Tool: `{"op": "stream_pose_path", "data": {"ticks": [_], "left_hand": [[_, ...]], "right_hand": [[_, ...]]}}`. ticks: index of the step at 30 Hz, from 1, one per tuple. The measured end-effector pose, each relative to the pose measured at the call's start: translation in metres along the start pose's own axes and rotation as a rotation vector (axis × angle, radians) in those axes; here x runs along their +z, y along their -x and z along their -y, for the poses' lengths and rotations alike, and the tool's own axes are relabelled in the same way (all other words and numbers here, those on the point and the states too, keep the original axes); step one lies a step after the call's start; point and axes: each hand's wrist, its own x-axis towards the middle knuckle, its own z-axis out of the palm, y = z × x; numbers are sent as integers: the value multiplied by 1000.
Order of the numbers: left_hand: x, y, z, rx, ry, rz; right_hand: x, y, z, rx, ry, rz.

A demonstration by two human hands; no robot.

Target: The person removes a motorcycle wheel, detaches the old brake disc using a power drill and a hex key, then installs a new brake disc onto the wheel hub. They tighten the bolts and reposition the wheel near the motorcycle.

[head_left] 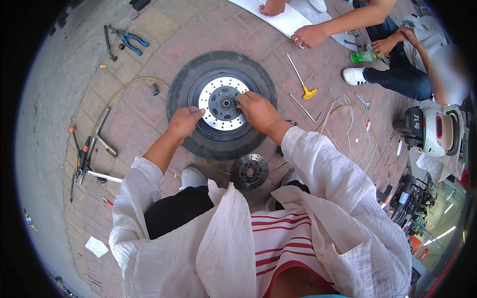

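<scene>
A wheel with a black tire (222, 145) lies flat on the pavement, with a shiny perforated brake disc (222, 124) on its centre around the hub (226, 103). My left hand (188, 119) grips the disc's left edge with bent fingers. My right hand (256, 111) is closed on the disc's upper right side, its fingertips hiding part of it. A darker, worn perforated disc (250, 174) lies just below the tire, between my shoes.
Tools lie around: blue-handled pliers (134, 42), a yellow T-handle wrench (308, 92), a hex key (305, 107) and bars (102, 129). Thin tubing (121, 88) loops across the bricks. Co-workers' hands (310, 35) are above right, near a green bottle (362, 56). A scooter (432, 131) stands right.
</scene>
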Motion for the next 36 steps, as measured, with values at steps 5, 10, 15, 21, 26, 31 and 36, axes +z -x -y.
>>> {"op": "stream_pose_path", "data": {"ticks": [5,10,15,21,26,31,36], "left_hand": [[-2,-1,1,8,21,19],[1,0,-1,0,7,4],[-1,-1,1,10,-17,16],[-1,-1,1,5,-27,-9],[0,0,0,16,-30,4],[1,0,1,20,-13,-5],[1,2,0,19,-12,-9]], "right_hand": [[0,-5,-5,-72,134,41],[5,-2,-4,29,112,42],[6,-3,8,146,76,-16],[10,-1,15,198,164,-15],[14,-3,9,97,314,-36],[11,-6,9,32,445,9],[3,-13,10,23,498,108]]}}
